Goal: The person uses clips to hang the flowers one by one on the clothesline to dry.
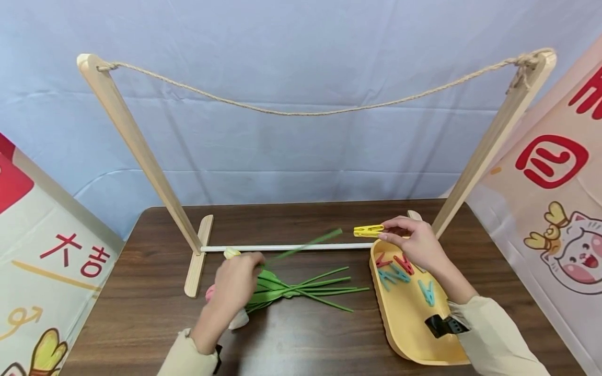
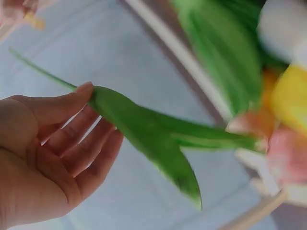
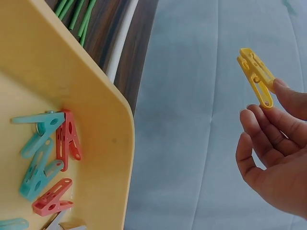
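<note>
From the head view, your left hand [image 1: 235,279] is out over the bunch of stems [image 1: 324,285] lying on the table [image 1: 136,313], and it's got one green stem [image 1: 329,236] pointing off toward your right side. Your right hand [image 1: 416,243] has a yellow clip [image 1: 368,231] up by the far end of the yellow tray [image 1: 406,326]. The rope [image 1: 301,113] sags between the two posts above, and a white rod [image 1: 291,247] runs low behind the stems.

Left wrist cam: you're pinching that stem between thumb and fingertips right where the leaves [image 2: 153,136] start, other fingers loosely bent. Blooms at the right edge are blurry, so I can't tell which one's yours.

Right wrist cam: thumb and index pinch the yellow clip at one end, remaining fingers half curled. The teal clips [image 3: 36,175] and red clips [image 3: 53,197] sit in the tray.
</note>
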The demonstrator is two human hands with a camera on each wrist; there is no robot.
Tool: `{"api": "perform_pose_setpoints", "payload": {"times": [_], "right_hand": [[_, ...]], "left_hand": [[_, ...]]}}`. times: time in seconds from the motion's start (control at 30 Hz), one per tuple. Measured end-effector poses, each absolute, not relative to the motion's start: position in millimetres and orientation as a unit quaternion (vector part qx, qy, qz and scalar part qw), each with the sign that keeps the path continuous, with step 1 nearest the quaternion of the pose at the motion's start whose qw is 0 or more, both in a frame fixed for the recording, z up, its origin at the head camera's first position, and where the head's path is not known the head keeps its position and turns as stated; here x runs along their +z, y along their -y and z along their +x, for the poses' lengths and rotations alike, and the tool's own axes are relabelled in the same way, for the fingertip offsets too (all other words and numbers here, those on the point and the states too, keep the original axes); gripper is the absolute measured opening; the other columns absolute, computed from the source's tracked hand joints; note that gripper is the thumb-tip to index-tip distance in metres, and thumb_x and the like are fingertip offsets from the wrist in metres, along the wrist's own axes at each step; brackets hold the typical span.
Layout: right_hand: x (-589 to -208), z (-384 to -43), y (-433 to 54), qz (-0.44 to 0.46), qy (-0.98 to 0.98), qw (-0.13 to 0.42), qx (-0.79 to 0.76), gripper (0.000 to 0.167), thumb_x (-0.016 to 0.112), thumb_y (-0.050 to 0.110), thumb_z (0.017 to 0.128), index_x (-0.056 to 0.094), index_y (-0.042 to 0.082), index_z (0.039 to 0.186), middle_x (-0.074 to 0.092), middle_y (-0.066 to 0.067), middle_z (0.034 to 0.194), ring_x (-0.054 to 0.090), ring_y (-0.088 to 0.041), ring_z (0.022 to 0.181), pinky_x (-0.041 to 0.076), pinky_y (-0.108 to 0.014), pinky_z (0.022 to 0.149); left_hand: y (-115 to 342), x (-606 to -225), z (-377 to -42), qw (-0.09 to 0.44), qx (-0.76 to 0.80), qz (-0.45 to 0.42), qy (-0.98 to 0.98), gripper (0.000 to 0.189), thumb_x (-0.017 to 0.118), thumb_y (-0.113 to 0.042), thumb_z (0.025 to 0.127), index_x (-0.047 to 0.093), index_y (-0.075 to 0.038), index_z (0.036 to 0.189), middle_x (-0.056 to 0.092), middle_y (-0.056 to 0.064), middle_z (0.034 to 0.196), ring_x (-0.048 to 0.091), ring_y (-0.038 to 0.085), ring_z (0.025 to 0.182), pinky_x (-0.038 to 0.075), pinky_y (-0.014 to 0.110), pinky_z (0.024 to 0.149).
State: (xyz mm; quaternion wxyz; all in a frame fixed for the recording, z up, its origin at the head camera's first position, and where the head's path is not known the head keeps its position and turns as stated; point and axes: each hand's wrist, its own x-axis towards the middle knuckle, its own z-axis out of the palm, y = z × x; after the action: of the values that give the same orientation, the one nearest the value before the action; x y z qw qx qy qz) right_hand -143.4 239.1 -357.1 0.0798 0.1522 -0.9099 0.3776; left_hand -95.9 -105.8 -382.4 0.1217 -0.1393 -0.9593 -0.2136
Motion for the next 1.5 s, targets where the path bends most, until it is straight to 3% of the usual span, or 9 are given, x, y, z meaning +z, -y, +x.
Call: {"api": "perform_pose_setpoints", "payload": {"times": [0.17, 0.47, 0.8, 1.23, 1.5], "right_hand": [[-359.2, -145.1, -239.2, 0.153, 0.906, 0.073, 0.387, 0.017, 0.069, 0.012, 0.081, 0.068, 0.002, 0.095, 0.066, -0.008, 0.089, 0.059, -0.019, 0.077, 0.047, -0.024, 0.06], [-363.0, -152.0, -230.2, 0.184, 0.898, 0.065, 0.395, 0.017, 0.072, 0.008, 0.078, 0.069, 0.001, 0.092, 0.065, -0.005, 0.084, 0.059, -0.014, 0.071, 0.048, -0.025, 0.059], [-350.9, -163.8, -204.2, 0.223, 0.891, 0.041, 0.394, 0.016, 0.071, 0.009, 0.079, 0.068, 0.001, 0.092, 0.063, -0.002, 0.081, 0.058, -0.012, 0.068, 0.047, -0.025, 0.059], [-292.5, -184.0, -142.0, 0.301, 0.88, 0.066, 0.362, 0.017, 0.073, 0.009, 0.077, 0.069, 0.0, 0.091, 0.064, -0.005, 0.082, 0.057, -0.015, 0.069, 0.046, -0.029, 0.061], [-249.3, -191.7, -104.7, 0.34, 0.857, 0.104, 0.373, 0.013, 0.071, 0.006, 0.078, 0.069, -0.001, 0.089, 0.064, -0.006, 0.08, 0.057, -0.016, 0.069, 0.046, -0.029, 0.062]], "left_hand": [[122.0, -348.8, -106.7, 0.157, -0.287, -0.121, 0.937, 0.01, 0.07, 0.0, 0.076, 0.068, -0.006, 0.083, 0.066, 0.004, 0.071, 0.053, 0.011, 0.051, 0.039, 0.026, 0.043], [132.5, -317.6, -123.2, 0.236, -0.342, -0.084, 0.906, 0.012, 0.069, -0.003, 0.079, 0.066, 0.002, 0.09, 0.068, 0.013, 0.08, 0.064, 0.025, 0.071, 0.049, 0.039, 0.059], [130.1, -308.3, -141.6, 0.308, -0.383, -0.045, 0.87, 0.01, 0.067, -0.003, 0.081, 0.066, 0.004, 0.088, 0.067, 0.016, 0.078, 0.064, 0.027, 0.068, 0.048, 0.038, 0.057], [127.5, -300.1, -152.2, 0.342, -0.385, -0.031, 0.857, 0.014, 0.065, -0.011, 0.084, 0.068, 0.003, 0.084, 0.067, 0.015, 0.076, 0.065, 0.026, 0.068, 0.048, 0.038, 0.057], [126.4, -296.0, -152.8, 0.356, -0.379, -0.039, 0.853, 0.015, 0.066, -0.011, 0.084, 0.069, 0.003, 0.084, 0.066, 0.016, 0.082, 0.062, 0.029, 0.074, 0.044, 0.039, 0.063]]}}
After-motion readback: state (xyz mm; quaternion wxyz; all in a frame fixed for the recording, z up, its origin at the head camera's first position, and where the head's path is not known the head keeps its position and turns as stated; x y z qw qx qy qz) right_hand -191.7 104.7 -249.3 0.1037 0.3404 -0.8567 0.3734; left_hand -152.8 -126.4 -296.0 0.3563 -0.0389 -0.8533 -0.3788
